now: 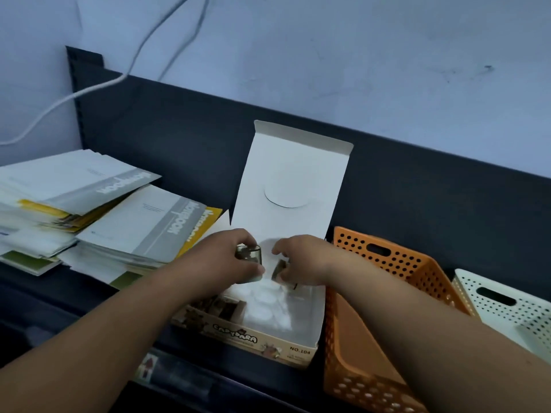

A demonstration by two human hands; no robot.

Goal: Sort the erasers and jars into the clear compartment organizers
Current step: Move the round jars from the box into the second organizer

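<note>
A small clear brown-tinted jar (pixel 249 254) lay tilted, gripped by the left hand (pixel 229 257) above an open printed cardboard box (pixel 268 342). Just beside it, the right hand (pixel 301 260) pinched a small brown piece (pixel 278 270), too blurred to identify. More brown pieces (pixel 223 308) sat in the box's left end.

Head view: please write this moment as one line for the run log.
left hand: holds small jar | right hand: pinches small brown item | where: above open box | beside: orange basket

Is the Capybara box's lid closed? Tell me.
No: the lid of the box stands raised upright, its white inside showing.
</note>
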